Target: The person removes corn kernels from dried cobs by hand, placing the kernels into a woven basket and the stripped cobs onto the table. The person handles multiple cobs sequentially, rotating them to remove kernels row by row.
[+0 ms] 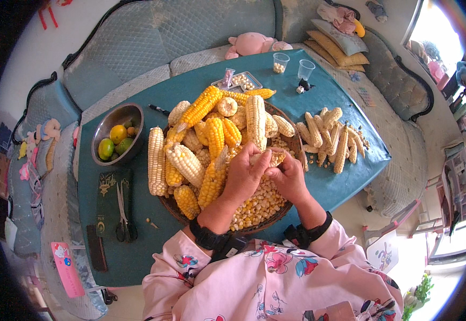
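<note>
Between them, my left hand (247, 173) and my right hand (290, 176) grip one partly stripped corn cob (276, 159), held above a round wicker basket (296, 149). Fingers cover much of the cob, with some yellow kernels showing at its right end. Below my wrists, loose corn kernels (257, 206) in white and yellow fill the basket's near right side. Whole ears are heaped on the left and far sides, among them a white ear (255, 120) just beyond my hands and a yellow ear (213, 182) beside my left forearm.
Bare corn cobs (333, 136) lie piled right of the basket on the green-covered table (156, 257). To the left are a metal bowl (137, 116) of fruit, scissors (123, 212) and a dark box (106, 188). Two plastic cups (306, 70) and a kernel tray (251, 78) stand at the back.
</note>
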The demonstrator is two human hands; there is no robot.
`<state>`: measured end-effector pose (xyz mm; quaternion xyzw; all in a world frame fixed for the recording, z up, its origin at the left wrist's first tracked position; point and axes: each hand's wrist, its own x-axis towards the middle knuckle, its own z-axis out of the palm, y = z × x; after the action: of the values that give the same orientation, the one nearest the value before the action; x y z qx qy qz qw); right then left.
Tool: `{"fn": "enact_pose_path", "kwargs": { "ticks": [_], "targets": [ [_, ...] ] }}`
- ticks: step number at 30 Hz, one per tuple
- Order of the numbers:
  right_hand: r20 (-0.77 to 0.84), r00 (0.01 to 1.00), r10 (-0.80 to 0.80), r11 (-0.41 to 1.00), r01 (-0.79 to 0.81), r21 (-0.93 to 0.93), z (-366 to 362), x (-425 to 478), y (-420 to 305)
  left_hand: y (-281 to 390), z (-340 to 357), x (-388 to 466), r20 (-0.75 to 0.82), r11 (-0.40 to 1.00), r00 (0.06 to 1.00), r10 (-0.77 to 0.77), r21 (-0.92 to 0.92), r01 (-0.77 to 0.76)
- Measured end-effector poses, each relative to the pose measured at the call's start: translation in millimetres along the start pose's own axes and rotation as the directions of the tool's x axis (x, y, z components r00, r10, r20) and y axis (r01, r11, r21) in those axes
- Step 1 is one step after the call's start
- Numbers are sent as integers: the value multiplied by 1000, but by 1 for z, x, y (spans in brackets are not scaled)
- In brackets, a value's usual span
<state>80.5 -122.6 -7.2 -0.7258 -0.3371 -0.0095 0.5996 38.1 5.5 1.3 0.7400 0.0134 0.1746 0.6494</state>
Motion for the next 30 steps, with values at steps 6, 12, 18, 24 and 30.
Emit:
{"fn": "enact_pose_path", "kwargs": {
  "ticks": [6,12,18,24,30],
  "targets": [
    [47,998,49,998,-48,-31,0,-2,-2,5,-2,2,-68,994,998,-12,105,19],
    [35,995,92,970,-98,221,1,-1,0,2,-6,0,90,956,980,-180,-217,196],
    [172,979,114,871,-182,457,-6,1,5,13,-2,-2,261,873,949,-180,-401,276],
    [190,978,81,836,-171,522,-4,0,2,8,-4,-3,260,897,936,-237,-312,314],
    [135,990,41,945,-83,317,0,-2,14,3,-1,-3,73,996,996,-44,-75,49]
  ]
}}
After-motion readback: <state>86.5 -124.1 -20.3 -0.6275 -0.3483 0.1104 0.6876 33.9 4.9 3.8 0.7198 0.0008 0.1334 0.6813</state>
